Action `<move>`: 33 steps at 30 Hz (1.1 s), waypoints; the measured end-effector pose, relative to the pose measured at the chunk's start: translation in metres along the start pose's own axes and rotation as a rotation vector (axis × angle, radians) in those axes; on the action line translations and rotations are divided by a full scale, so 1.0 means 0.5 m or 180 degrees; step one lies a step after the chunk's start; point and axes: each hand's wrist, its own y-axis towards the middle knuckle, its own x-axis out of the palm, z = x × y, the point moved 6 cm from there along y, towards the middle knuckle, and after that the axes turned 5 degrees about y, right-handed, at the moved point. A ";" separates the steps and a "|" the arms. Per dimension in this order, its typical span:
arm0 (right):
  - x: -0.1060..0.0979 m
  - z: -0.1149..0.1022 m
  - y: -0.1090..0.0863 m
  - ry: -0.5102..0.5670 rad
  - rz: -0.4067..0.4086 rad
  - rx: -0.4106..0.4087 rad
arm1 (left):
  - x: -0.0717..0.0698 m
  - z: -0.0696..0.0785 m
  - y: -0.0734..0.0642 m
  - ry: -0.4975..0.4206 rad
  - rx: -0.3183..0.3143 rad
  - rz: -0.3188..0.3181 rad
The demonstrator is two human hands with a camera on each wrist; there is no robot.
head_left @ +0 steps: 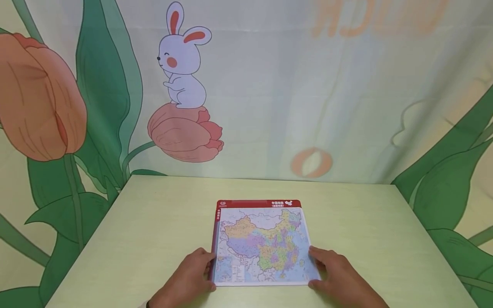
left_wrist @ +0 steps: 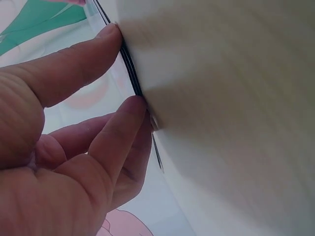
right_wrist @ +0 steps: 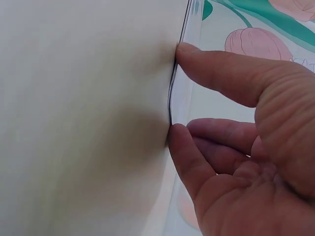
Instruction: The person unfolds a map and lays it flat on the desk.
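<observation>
Lower centre of frame: map board (head_left: 262, 246) lies flat on table (head_left: 366, 222); L hand (head_left: 191, 271) & R hand (head_left: 340, 273) touch its side edges w/ thumbs & fingertips, unclenched. Placing looks approx. done; release not yet.

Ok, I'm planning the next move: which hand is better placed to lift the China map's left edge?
Probably the left hand: it touches that edge of the China map, whereas the right hand is at the opposite edge.
</observation>
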 end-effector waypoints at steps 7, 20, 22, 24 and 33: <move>-0.010 0.010 0.016 -0.0119 -0.0046 -0.0287 | 0.004 0.011 -0.009 -0.0021 0.0069 0.0027; -0.027 0.024 0.042 -0.0100 -0.0058 -0.0655 | 0.022 0.025 -0.016 0.0215 -0.0021 -0.0041; -0.030 0.023 0.045 -0.0095 -0.0059 -0.0739 | 0.027 0.025 -0.015 0.0186 -0.0117 -0.0102; -0.033 0.023 0.048 -0.0066 -0.0068 -0.0791 | 0.032 0.026 -0.015 0.0123 -0.0205 -0.0154; -0.043 0.032 0.069 -0.0036 -0.0096 -0.0860 | 0.049 0.038 -0.022 -0.0021 -0.0248 -0.0207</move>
